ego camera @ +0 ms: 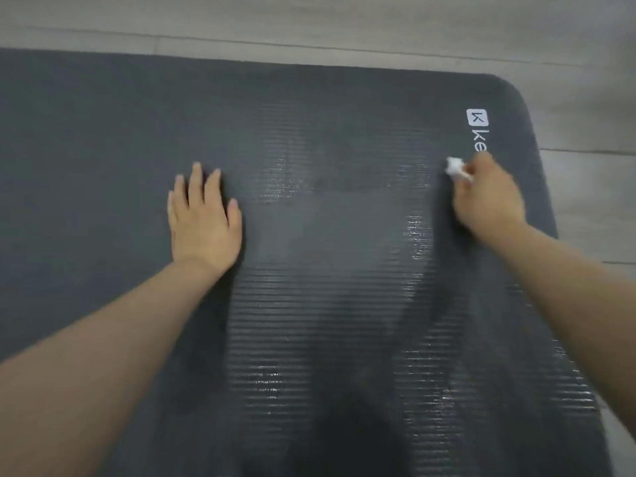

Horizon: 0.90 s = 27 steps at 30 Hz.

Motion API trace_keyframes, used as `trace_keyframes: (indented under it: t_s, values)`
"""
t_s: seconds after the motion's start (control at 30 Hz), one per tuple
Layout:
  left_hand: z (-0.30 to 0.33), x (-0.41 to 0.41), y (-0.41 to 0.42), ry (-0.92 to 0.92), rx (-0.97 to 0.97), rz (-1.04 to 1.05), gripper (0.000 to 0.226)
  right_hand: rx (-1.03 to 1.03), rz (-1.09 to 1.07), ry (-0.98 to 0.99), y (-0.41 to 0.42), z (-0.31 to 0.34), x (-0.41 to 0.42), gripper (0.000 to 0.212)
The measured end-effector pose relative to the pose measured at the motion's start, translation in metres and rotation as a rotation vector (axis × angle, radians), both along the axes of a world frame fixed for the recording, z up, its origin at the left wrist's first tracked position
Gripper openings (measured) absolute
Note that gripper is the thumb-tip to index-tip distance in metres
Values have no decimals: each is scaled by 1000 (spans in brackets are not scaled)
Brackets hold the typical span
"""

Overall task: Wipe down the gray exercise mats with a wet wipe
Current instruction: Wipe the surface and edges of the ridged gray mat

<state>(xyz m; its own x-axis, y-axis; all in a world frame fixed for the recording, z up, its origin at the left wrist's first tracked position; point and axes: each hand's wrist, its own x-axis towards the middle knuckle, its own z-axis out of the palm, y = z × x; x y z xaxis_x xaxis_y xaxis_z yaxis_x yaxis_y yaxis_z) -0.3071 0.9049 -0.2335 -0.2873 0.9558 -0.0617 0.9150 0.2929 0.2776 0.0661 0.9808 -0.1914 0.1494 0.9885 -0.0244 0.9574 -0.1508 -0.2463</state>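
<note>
One mat: a dark gray ribbed exercise mat (309,270) lies flat on the floor and fills most of the view; its far right corner is rounded.
Mat surface: glossy wet streaks run across the ribs in the middle and toward the right side; the left part looks dull and dry.
Mat marking: a white logo (479,130) is printed near the far right edge, partly hidden by the right hand.
Wet wipe: a small bunched white wet wipe (456,168) sits on the mat near the logo, at the right hand's fingertips.
Right grip: the right hand (488,197) has its fingers curled round the wipe and holds it against the mat.
Left grip: the left hand (203,218) lies palm down on the mat, fingers straight and slightly spread, holding nothing.
Floor: pale wood-look planks (344,25) show beyond the far edge and to the right of the mat.
</note>
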Motion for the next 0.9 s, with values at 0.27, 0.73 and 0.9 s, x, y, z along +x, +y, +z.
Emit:
trace_keyframes:
  t_s: [0.27, 0.73, 0.9]
  values:
    - [7, 24, -106, 73, -118, -64, 68, 31, -279, 120, -15, -4, -65, 27]
    - [6, 22, -103, 59, -86, -71, 66, -56, -279, 46, -57, 23, 48, 25]
    - [5, 21, -103, 58, -73, -83, 65, -13, -266, 87, -49, 2, -75, 21]
